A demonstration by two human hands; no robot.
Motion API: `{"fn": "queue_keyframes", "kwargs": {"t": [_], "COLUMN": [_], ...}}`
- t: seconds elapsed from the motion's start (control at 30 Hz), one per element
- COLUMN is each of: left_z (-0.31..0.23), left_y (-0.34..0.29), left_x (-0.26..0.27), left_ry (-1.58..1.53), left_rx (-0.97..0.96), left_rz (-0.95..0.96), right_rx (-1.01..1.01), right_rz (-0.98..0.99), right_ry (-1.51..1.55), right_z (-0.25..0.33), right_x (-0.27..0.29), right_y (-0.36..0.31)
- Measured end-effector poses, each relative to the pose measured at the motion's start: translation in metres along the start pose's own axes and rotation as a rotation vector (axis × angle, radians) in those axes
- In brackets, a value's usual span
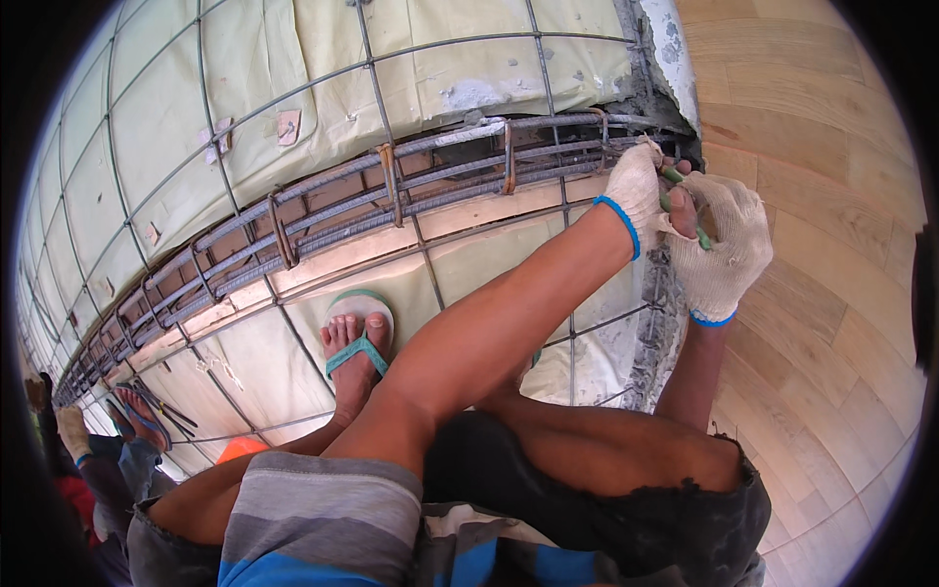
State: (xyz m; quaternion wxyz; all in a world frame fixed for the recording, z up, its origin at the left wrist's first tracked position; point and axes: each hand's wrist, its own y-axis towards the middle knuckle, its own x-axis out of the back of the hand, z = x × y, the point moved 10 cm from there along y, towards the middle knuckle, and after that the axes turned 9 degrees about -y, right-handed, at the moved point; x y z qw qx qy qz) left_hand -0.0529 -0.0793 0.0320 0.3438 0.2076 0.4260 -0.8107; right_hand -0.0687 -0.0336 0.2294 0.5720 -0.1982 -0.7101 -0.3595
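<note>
My right hand (724, 240), in a cream knit glove with bare fingertips showing, is closed around a hand tool with green grips (703, 236). The tool's working end is hidden, so its exact kind does not show. Beside it, my left hand (638, 191), in a matching glove with a blue cuff, has its fingers drawn together at the bars. Whatever it may hold is too small or covered to make out. Both hands are at the right end of a long cage of ribbed steel rebar (460, 181) with rusty stirrups (391, 184).
A grid of thin bars (372, 64) crosses pale plastic sheeting (460, 59). Rough concrete (665, 342) edges the right side, and wood-look planks (812, 235) lie beyond. My sandalled foot (357, 338) rests between bars. Another person's gloved hand (73, 430) shows at lower left.
</note>
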Motion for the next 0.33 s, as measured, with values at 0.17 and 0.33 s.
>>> {"fn": "queue_keyframes", "kwargs": {"t": [0.17, 0.33], "left_z": [0.014, 0.009], "left_y": [-0.008, -0.014], "left_x": [-0.006, 0.009], "left_ry": [-0.205, -0.028], "left_rx": [0.048, 0.065], "left_rz": [0.206, 0.158], "right_rx": [-0.44, -0.546], "right_rz": [-0.072, 0.021], "right_ry": [0.006, 0.095], "right_z": [-0.019, -0.018], "right_x": [-0.002, -0.007], "right_y": [-0.004, -0.015]}}
